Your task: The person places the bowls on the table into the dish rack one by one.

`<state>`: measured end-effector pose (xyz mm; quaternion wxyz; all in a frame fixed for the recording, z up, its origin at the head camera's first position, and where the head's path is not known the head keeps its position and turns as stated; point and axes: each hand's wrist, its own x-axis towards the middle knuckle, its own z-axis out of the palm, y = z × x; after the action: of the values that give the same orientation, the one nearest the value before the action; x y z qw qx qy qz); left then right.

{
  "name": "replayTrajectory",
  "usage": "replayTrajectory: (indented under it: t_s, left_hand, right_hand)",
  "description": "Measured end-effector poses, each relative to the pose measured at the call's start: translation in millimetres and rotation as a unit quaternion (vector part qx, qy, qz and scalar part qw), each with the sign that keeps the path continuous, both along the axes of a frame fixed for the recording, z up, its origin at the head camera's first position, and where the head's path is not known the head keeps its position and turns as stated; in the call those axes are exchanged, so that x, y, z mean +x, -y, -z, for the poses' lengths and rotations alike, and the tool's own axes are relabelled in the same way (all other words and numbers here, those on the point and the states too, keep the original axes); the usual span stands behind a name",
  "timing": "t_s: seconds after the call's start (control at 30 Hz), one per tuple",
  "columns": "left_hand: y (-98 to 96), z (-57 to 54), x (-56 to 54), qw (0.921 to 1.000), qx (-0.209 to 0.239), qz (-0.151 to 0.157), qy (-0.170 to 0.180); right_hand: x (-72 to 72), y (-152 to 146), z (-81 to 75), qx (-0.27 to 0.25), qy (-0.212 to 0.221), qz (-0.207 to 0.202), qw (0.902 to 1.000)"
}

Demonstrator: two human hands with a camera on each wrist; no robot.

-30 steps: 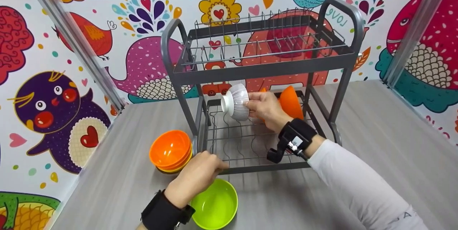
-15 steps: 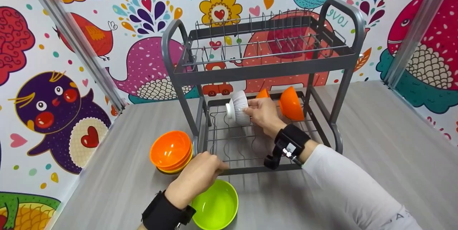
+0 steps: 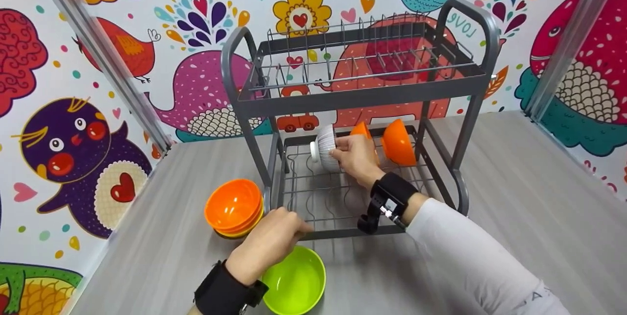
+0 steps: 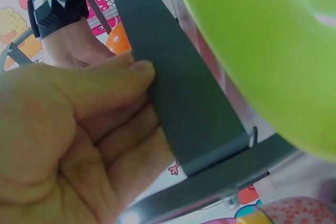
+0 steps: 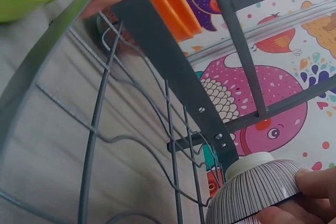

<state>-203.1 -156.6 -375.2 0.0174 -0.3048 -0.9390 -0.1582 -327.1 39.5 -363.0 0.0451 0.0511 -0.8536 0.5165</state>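
My right hand (image 3: 359,157) pinches the rim of a white bowl with thin dark stripes (image 3: 326,149), thumb outside and fingers inside. The bowl stands on its side at the back left of the dish rack's lower tier, its foot pointing left. From the right wrist view, the striped bowl (image 5: 257,187) sits close over the wires at the rack's corner. My left hand (image 3: 274,236) grips the front rail of the dish rack (image 3: 362,231). In the left wrist view its thumb lies on the dark rail (image 4: 173,77), fingers curled against the edge.
Two orange bowls (image 3: 399,142) stand on edge at the lower tier's back right. Stacked orange and yellow bowls (image 3: 232,205) sit left of the rack. A green bowl (image 3: 295,280) is in front, below my left hand. The wire upper tier (image 3: 362,94) overhangs the right hand.
My right hand has lowered the striped bowl onto the back left of the lower tier and shifted slightly left. The left hand stays on the rail.
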Motion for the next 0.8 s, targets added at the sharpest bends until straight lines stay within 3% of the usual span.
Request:
replayTrajectory:
  t_s: [0.33, 0.8]
  left_hand:
    - [0.1, 0.0, -0.5, 1.0000, -0.002, 0.006, -0.001]
    - [0.3, -1.2, -0.9, 1.0000, -0.005, 0.004, 0.004]
  right_hand:
    - [-2.0, 3.3, 5.6, 0.066, -0.048, 0.013, 0.9966]
    - [-1.3, 9.9, 8.9, 0.081, -0.080, 0.040, 0.9927]
